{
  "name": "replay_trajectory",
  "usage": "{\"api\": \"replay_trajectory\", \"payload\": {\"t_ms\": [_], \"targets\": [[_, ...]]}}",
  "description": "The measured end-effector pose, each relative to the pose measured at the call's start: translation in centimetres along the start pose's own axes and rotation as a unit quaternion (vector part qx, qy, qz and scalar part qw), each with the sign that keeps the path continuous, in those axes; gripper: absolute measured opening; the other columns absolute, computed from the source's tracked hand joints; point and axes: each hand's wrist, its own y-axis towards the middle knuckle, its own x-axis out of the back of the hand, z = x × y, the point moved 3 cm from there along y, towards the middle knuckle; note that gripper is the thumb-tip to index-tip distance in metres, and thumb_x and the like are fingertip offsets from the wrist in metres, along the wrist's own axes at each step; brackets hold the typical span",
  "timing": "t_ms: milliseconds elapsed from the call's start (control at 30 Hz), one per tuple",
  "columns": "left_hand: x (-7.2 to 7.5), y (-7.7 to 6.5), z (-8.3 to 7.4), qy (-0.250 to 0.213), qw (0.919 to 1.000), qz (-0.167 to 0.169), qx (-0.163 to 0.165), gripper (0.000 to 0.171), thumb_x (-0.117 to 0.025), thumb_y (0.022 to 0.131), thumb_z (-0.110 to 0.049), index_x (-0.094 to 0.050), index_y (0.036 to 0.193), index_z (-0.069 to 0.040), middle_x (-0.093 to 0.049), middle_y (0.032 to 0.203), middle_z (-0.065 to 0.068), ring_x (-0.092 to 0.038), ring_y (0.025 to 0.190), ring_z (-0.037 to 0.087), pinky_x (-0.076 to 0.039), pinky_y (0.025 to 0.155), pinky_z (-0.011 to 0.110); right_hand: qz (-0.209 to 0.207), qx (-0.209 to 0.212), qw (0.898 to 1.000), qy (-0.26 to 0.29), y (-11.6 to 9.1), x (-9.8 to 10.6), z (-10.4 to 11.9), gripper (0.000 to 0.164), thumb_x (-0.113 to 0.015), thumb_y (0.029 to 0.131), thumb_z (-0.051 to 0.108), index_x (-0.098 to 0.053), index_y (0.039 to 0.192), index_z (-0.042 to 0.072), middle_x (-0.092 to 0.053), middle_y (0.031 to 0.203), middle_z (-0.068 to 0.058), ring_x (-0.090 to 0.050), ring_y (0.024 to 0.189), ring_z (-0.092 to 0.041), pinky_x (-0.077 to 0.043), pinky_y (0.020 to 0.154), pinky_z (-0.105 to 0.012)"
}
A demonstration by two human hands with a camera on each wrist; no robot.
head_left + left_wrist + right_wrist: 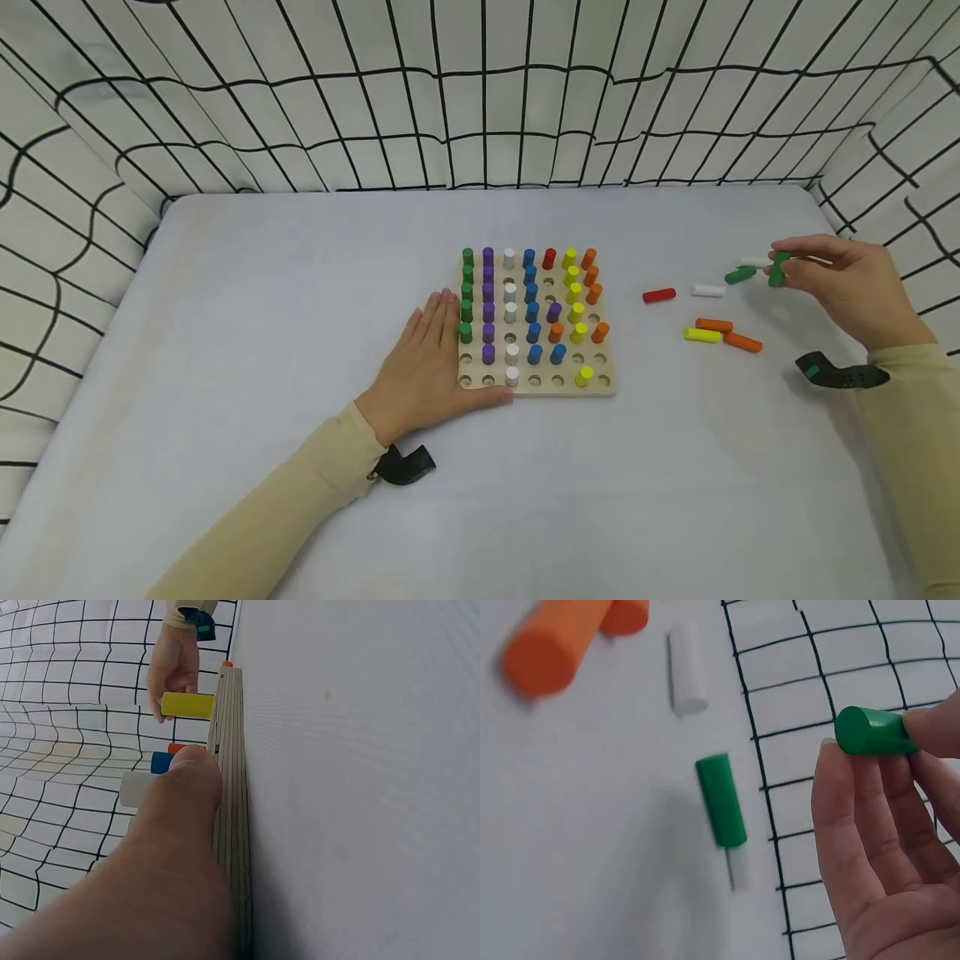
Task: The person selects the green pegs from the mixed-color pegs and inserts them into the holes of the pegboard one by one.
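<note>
A wooden pegboard (543, 390) bears columns of coloured pegs: green, purple, white, blue, mixed red, purple and orange, then yellow and orange. Against its left side lies my left hand (423, 367), fingers straight, with the thumb stretched along the front edge; in the left wrist view the thumb (176, 817) presses at the board's side. My right hand (847, 283), out to the right above the table, pinches a green peg (870, 730) between thumb and fingers. Beneath it lie another green peg (721, 801) and a white peg (753, 262), partly hidden.
Between board and right hand lie a red peg (659, 295), a white peg (708, 291), a yellow peg (702, 335) and two orange pegs (742, 342). The table has a white cover (300, 250). Black wire grid (483, 100) stands along its back and sides.
</note>
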Motion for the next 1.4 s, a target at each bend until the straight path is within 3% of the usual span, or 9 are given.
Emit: {"api": "replay_trajectory", "payload": {"t_ms": [333,533,667,900,1133,1400], "targets": [[0.1,-0.1,0.3,-0.007,1.0,0.003,0.006,0.139,-0.054,0.078,-0.092,0.0,0.165,0.002,0.0,0.175,0.019,0.001,0.165,0.035,-0.007,0.135,0.052,0.024,0.046,0.998,0.027,-1.2,-1.8,4.6,0.036,-0.07,0.099,0.02,-0.069,0.134,0.011,-0.074,0.111,0.021,-0.069,0.099,0.006,-0.044,0.081,-0.005],[0.2,-0.2,0.3,-0.009,0.9999,0.003,0.008,0.138,-0.054,0.078,-0.092,0.0,0.165,0.001,0.001,0.176,0.019,0.001,0.165,0.035,-0.007,0.135,0.052,0.08,0.1,0.989,0.07,-1.4,-3.5,7.6,0.036,-0.07,0.099,0.013,-0.067,0.133,0.002,-0.077,0.115,0.007,-0.074,0.101,-0.001,-0.049,0.089,-0.007],[0.1,-0.1,0.4,-0.008,0.9999,0.003,0.009,0.137,-0.054,0.078,-0.091,0.001,0.165,0.001,0.001,0.176,0.018,0.001,0.165,0.034,-0.006,0.135,0.051,0.107,0.136,0.983,0.056,-1.5,-5.2,9.7,0.032,-0.07,0.099,0.012,-0.069,0.129,0.003,-0.077,0.115,0.006,-0.073,0.1,-0.004,-0.055,0.088,-0.009],[0.2,-0.2,0.4,-0.01,0.9999,0.005,0.005,0.137,-0.052,0.079,-0.092,0.001,0.165,0.0,0.002,0.176,0.017,0.002,0.165,0.034,-0.005,0.135,0.051,0.144,0.155,0.977,0.023,-2.3,-8.0,13.2,0.025,-0.07,0.098,0.01,-0.074,0.122,0.009,-0.077,0.112,0.011,-0.073,0.097,-0.009,-0.061,0.082,-0.017],[0.1,-0.1,0.2,-0.008,1.0,0.003,0.001,0.138,-0.051,0.078,-0.093,0.001,0.165,0.0,0.001,0.176,0.018,0.002,0.165,0.033,-0.007,0.135,0.051,0.206,0.171,0.962,0.043,-3.1,-10.7,15.9,0.024,-0.07,0.096,0.006,-0.075,0.119,0.01,-0.076,0.114,-0.003,-0.075,0.097,-0.015,-0.063,0.085,-0.024],[0.2,-0.2,0.1,-0.006,1.0,0.006,-0.001,0.138,-0.051,0.078,-0.094,0.001,0.165,0.0,0.002,0.176,0.017,0.002,0.165,0.033,-0.007,0.135,0.05,0.269,0.216,0.937,0.051,-3.4,-13.8,18.8,0.025,-0.069,0.096,0.003,-0.074,0.119,0.008,-0.073,0.116,-0.005,-0.07,0.102,-0.017,-0.061,0.087,-0.022]]}}
